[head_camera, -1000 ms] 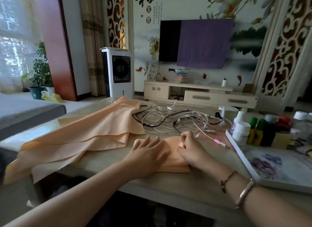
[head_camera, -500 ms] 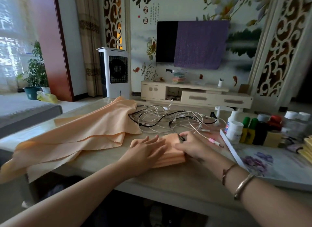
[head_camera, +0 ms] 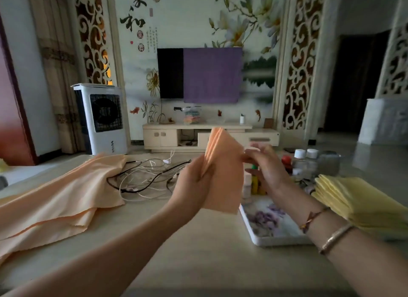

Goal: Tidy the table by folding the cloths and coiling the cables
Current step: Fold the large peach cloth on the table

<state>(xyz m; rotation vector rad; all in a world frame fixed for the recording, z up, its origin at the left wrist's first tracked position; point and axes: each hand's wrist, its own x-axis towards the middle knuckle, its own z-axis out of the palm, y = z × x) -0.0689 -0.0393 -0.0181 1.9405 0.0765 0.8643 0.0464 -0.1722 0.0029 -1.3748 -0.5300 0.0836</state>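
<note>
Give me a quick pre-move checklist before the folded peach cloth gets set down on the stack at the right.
1. Folded peach cloth held securely: ok; left hand grips its lower left edge, right hand pinches its right edge.
2. Cloth clear of the table: ok, lifted in the air.
3. Fold neat, layers aligned: cannot tell, motion blur.
4. Landing spot: ok; the yellow cloth stack at the right has a free top.
5. Path to it: not ok; bottles and the white tray lie between.
6. Remaining work: not ok; large peach cloth unfolded, cables still tangled.
</note>
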